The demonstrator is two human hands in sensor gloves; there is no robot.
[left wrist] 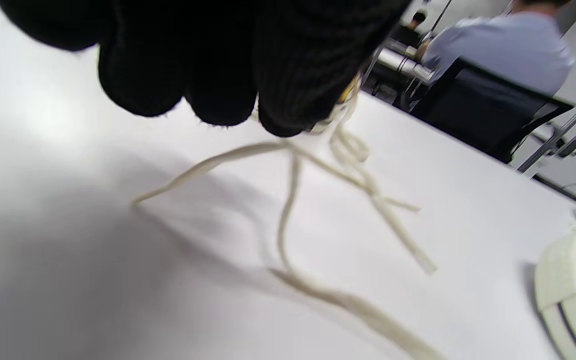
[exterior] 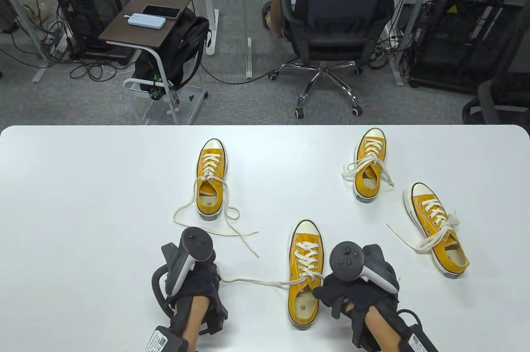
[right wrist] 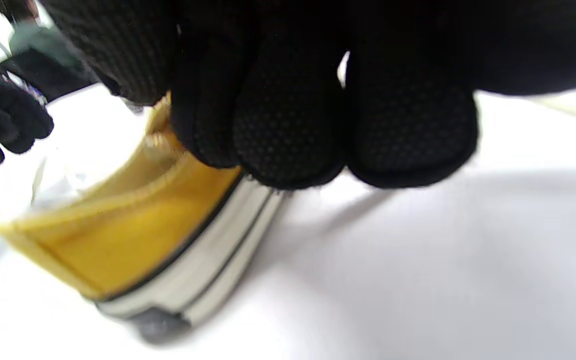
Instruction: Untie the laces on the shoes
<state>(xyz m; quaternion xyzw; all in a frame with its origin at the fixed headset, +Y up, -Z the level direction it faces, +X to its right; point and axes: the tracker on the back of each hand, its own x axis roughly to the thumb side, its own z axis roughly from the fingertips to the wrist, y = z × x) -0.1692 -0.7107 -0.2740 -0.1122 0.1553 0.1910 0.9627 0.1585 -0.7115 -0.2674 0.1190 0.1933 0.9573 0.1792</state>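
A white table carries four yellow shoes. The near shoe stands upright at the near edge, toe pointing far, between the two hands. The right hand rests on that shoe's right side by the opening; in the right wrist view its fingers are curled against the yellow upper, gripping the collar. The left hand sits well left of the shoe with its fingers curled, and a lace runs taut from it across the table to the shoe's eyelets, so it seems to pinch the lace end, though the grip itself is hidden. The far-left shoe has loose laces trailing toward the left hand. Two more shoes, far-right and right, have loosened laces.
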